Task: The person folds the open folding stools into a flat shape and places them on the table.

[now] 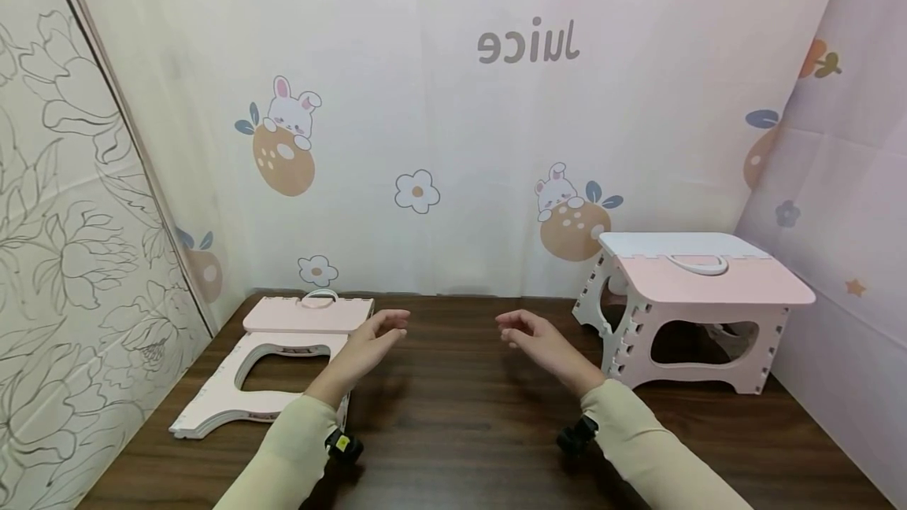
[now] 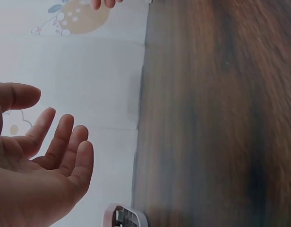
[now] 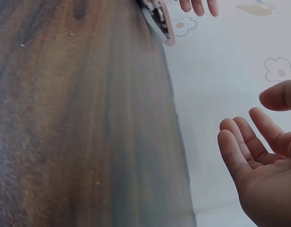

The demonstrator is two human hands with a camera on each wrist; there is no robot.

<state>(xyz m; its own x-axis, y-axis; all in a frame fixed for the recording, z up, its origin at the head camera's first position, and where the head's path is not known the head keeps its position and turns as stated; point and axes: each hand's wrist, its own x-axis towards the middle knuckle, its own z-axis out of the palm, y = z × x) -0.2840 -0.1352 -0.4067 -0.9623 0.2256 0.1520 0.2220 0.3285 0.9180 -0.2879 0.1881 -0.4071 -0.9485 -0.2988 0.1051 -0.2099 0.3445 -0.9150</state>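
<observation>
My left hand (image 1: 368, 343) hovers above the table, palm turned inward, with loosely bent fingers and nothing in it. It overlaps the right edge of a folded pink and white step stool (image 1: 283, 315) that lies flat at the left in the head view. Facing it, my right hand (image 1: 542, 343) is held over the table too, fingers relaxed and holding nothing. To the right of that hand an unfolded pink and white step stool (image 1: 708, 282) stands upright on its legs. Both wrist views show the fingers (image 2: 65, 146) slightly curved, apart from any object.
The dark wooden table (image 1: 453, 431) runs back to a pale curtain (image 1: 453, 116) printed with rabbits, fruit and flowers. A floral sheet (image 1: 78, 219) hangs along the left side, and another light curtain (image 1: 843, 203) closes off the right. Each stool has a white carrying handle on top.
</observation>
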